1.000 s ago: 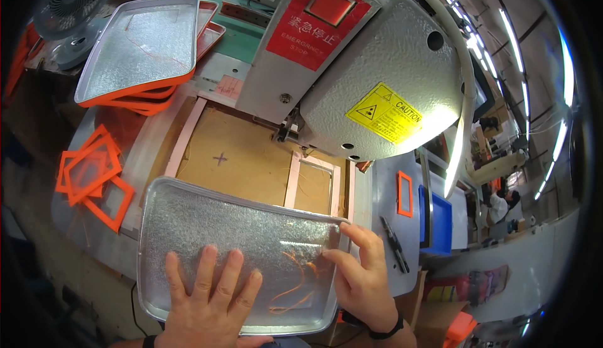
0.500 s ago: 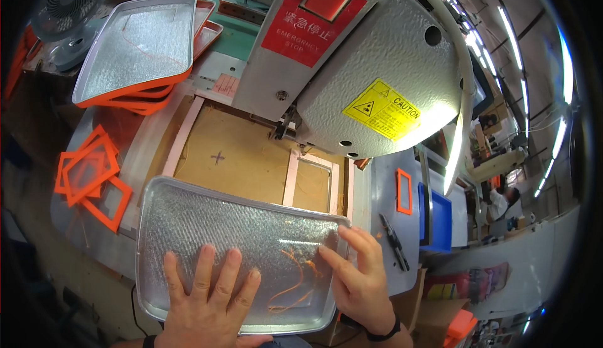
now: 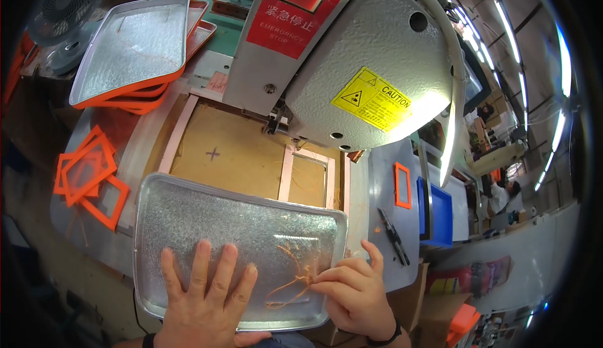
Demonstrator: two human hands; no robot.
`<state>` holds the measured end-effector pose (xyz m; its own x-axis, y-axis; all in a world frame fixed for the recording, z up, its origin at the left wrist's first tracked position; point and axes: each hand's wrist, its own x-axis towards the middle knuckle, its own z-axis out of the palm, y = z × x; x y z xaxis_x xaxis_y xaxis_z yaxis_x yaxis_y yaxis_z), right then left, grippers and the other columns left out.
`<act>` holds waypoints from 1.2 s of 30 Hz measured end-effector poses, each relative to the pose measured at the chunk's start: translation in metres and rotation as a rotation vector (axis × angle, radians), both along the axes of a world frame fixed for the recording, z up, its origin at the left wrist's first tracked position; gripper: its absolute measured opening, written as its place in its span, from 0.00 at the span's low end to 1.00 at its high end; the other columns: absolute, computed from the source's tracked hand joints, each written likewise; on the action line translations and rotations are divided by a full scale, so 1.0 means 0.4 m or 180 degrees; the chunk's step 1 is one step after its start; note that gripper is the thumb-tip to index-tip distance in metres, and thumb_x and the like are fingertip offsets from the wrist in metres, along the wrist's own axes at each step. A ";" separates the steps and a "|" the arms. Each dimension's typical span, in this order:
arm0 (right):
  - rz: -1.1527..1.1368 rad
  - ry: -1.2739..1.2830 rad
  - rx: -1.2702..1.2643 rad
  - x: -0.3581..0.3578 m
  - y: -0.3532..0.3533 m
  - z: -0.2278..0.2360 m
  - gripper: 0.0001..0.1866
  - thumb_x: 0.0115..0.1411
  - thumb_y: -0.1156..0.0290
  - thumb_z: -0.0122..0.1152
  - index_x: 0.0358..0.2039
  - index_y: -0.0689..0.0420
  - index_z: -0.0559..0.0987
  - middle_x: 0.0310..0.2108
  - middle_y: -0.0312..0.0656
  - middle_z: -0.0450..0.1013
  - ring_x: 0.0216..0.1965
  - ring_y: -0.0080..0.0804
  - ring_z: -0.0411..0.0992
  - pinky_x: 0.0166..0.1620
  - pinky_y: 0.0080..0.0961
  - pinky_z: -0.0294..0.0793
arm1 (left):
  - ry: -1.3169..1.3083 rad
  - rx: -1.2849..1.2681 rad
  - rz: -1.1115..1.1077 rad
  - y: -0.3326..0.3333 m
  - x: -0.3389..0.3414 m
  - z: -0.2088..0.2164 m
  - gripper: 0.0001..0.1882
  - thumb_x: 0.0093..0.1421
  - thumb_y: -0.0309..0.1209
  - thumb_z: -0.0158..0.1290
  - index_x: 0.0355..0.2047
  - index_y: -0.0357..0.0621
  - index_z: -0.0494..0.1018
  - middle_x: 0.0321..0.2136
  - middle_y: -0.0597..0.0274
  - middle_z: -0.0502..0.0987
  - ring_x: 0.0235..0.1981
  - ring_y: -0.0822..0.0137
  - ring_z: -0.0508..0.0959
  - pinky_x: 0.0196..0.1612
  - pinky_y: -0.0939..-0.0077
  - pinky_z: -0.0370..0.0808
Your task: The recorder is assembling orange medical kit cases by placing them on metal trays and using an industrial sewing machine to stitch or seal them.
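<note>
A shallow silvery tray with rounded corners and a raised rim lies across the near edge of the machine bed. My left hand rests flat on its inner face with the fingers spread. Loose orange thread lies tangled on the tray's right half. My right hand is at that tangle, thumb and index fingertips pinched on the thread, while another finger is raised.
A sewing machine head with a red stop panel overhangs the work frame. Orange-edged trays are stacked at far left, near orange frames. A black pen-like tool, an orange frame and a blue bin are right.
My right hand has shifted from the tray's right rim down and left to the thread, its fingers closing on it. The left hand stays flat. The view has shifted slightly.
</note>
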<state>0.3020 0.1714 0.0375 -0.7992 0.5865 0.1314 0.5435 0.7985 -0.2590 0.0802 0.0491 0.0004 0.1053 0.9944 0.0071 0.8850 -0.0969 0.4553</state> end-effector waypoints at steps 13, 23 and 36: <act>-0.0515 -0.0025 0.0532 -0.050 0.063 -0.054 0.10 0.47 0.75 0.70 0.30 0.50 0.79 0.33 0.34 0.68 0.42 0.38 0.66 0.55 0.43 0.59 | -0.0006 -0.0012 -0.0012 0.003 0.001 -0.004 0.59 0.38 0.57 0.68 0.69 0.45 0.59 0.72 0.42 0.50 0.73 0.36 0.43 0.66 0.19 0.35; -0.0267 0.0215 -0.0173 0.023 0.011 -0.034 0.10 0.49 0.72 0.70 0.34 0.50 0.81 0.34 0.34 0.70 0.41 0.39 0.68 0.62 0.51 0.55 | -0.0084 -0.0037 -0.0037 0.000 -0.001 -0.001 0.59 0.38 0.57 0.68 0.69 0.45 0.59 0.72 0.42 0.50 0.73 0.36 0.43 0.66 0.20 0.35; -0.0194 0.0435 0.0052 -0.041 0.064 -0.056 0.10 0.49 0.70 0.71 0.27 0.49 0.76 0.33 0.34 0.69 0.39 0.36 0.66 0.55 0.42 0.58 | 0.0018 0.0008 0.0021 -0.002 0.001 -0.002 0.59 0.38 0.58 0.67 0.69 0.46 0.60 0.72 0.43 0.50 0.73 0.37 0.43 0.66 0.20 0.35</act>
<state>0.2855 0.1970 0.0151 -0.7361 0.6304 0.2465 0.5517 0.7698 -0.3210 0.0806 0.0485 -0.0004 0.0986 0.9951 0.0091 0.8882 -0.0922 0.4501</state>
